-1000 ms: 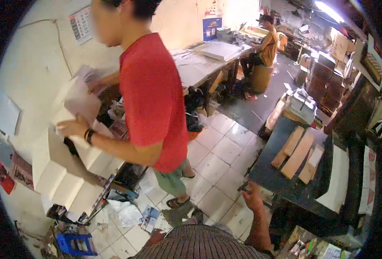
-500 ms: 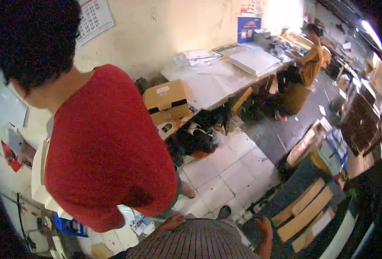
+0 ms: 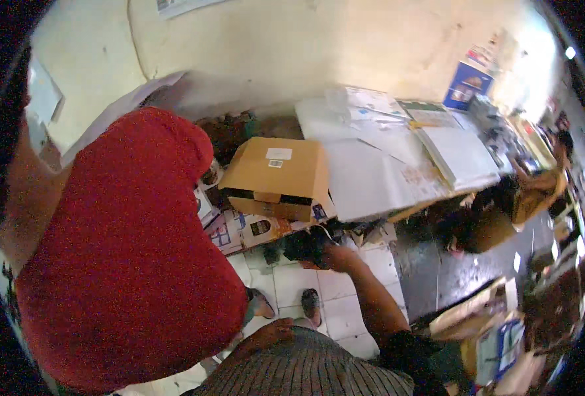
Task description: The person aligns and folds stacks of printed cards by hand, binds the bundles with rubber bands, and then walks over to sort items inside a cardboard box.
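My right arm reaches forward, the right hand (image 3: 337,257) over a black bundle (image 3: 304,245) beneath the table's front edge. Its fingers blur into the dark shape, so whether they touch it is unclear. Low in front of my striped shirt (image 3: 306,369), my left hand (image 3: 276,333) hangs close to the fabric, its fingers mostly hidden. Beyond my hands a brown cardboard box (image 3: 276,168) with a white label sits on printed card sheets (image 3: 256,228), its front flap slightly raised.
A person in a red top (image 3: 127,264) stands close on my left. The white worktable (image 3: 372,178) carries papers and a stack of white sheets (image 3: 461,155). Another person in orange-brown clothing (image 3: 537,198) sits at its far end. Cardboard pieces (image 3: 471,307) lean at right.
My view has swung left and nearer the table. My right hand has gone from beside my body out to the black bundle. The person in red now leans lower.
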The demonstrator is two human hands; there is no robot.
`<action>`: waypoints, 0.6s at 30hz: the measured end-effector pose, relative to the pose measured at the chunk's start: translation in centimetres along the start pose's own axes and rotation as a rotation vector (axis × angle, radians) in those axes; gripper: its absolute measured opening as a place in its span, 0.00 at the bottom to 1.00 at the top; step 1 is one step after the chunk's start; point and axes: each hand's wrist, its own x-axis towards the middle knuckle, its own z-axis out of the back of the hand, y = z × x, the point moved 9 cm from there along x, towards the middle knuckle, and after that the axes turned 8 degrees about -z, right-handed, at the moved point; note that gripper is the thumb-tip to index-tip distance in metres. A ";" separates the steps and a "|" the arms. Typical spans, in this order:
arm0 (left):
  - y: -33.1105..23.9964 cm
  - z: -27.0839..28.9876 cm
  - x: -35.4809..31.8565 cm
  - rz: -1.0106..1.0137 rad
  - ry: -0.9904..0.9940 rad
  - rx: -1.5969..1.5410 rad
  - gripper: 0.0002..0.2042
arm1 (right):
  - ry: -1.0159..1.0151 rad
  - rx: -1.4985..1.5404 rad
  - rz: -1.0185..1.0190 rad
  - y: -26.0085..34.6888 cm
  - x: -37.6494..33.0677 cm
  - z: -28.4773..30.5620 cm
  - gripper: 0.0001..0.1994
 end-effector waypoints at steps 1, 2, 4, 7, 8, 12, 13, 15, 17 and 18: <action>0.2 0.9 0.3 0.022 -0.056 -0.004 0.29 | 0.049 -0.100 -0.093 1.1 1.6 2.7 0.23; 0.1 2.7 0.9 0.042 -0.105 0.005 0.29 | -0.056 0.059 -0.088 1.7 3.3 6.7 0.27; -0.6 3.6 2.5 0.067 -0.171 0.002 0.29 | -0.236 0.254 -0.072 3.9 3.7 15.4 0.37; -2.4 5.7 3.3 0.116 -0.328 0.016 0.28 | -0.497 0.275 0.251 9.5 4.9 24.9 0.48; -2.9 6.6 3.7 0.136 -0.382 0.029 0.28 | -0.463 0.278 0.270 10.1 6.6 26.0 0.48; -7.2 10.4 6.0 0.200 -0.651 0.171 0.28 | -0.620 0.100 0.510 12.2 10.9 30.1 0.45; -9.5 12.4 7.1 0.201 -0.747 0.238 0.25 | -0.632 0.046 0.524 12.2 11.7 30.6 0.45; -15.9 17.5 9.5 0.087 -0.973 0.505 0.21 | -0.535 0.079 0.507 12.4 13.5 31.2 0.43; -21.5 22.7 13.6 -0.008 -1.090 0.728 0.18 | -0.517 0.130 0.570 11.1 14.6 32.7 0.42; -22.5 25.3 16.7 0.174 -1.073 0.594 0.18 | -0.512 0.123 0.560 9.8 15.3 33.4 0.42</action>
